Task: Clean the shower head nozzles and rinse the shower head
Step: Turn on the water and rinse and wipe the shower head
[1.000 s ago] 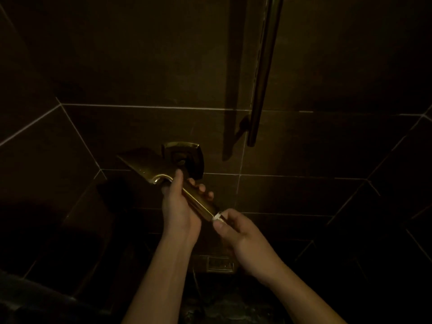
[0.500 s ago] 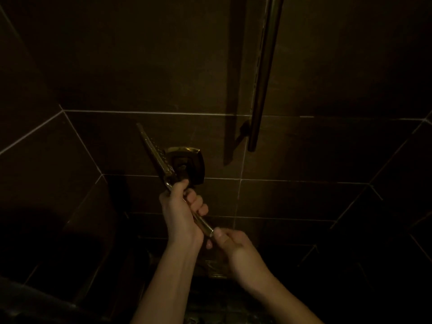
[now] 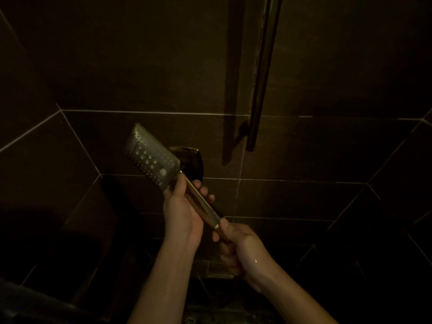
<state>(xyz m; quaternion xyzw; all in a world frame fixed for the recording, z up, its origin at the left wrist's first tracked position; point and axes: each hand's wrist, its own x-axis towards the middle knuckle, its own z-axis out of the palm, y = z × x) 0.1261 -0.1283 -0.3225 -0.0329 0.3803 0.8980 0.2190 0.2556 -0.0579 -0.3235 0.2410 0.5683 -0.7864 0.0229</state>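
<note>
We grasp the shower head [image 3: 152, 157] by its stiff, glossy, likely slippery handle, left hand [image 3: 181, 212] just below the nozzle plate, right hand [image 3: 240, 247] clenching the handle's lower end.

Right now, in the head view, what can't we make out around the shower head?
- Hose end of the shower head handle: covered by the right hand.
- Nozzle condition, clogged or clean: too dark and small in the head view.
- Wall fitting: partly hidden behind the head.
- Metal plate low on the wall: masked by the forearms and shadow.
- Vertical rail: cut off by the top edge.
</note>
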